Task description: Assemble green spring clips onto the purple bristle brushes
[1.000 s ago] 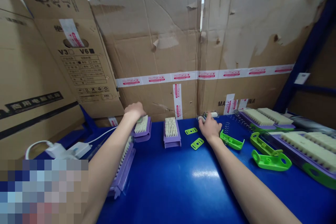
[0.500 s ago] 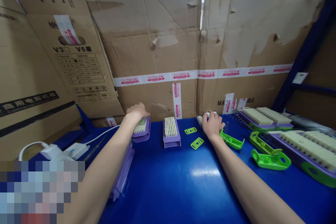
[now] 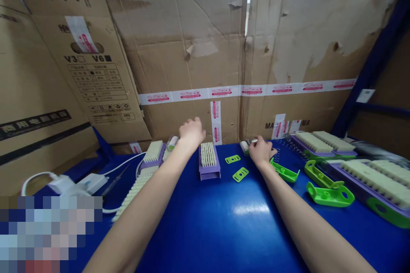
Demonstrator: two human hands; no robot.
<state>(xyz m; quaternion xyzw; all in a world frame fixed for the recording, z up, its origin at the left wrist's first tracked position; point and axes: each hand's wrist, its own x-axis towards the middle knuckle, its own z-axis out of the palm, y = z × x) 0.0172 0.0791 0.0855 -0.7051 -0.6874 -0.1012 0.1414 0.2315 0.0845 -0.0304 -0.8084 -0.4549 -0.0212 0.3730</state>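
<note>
**My left hand has come off the left brushes**

In the head view, I take as clock centre the middle purple brush with cream bristles (image 3: 208, 155), bristles up on the glossy blue table (image 3: 205, 230). My left hand (image 3: 192, 131), which half a second ago covered the purple brushes at nine o'clock (image 3: 153, 152), is now at eleven o'clock, near the middle brush. At ten o'clock a small white roller with green part (image 3: 173, 141) shows uncovered; I judge it is out of my grip. The left hand is bent; how closely it is pressed together, I cannot tell, and I see nothing in it. My right hand (image 3: 261, 150) stays at three o'clock, bent over small pale rollers (image 3: 244, 147); whether it pinches one, I cannot tell.
</note>
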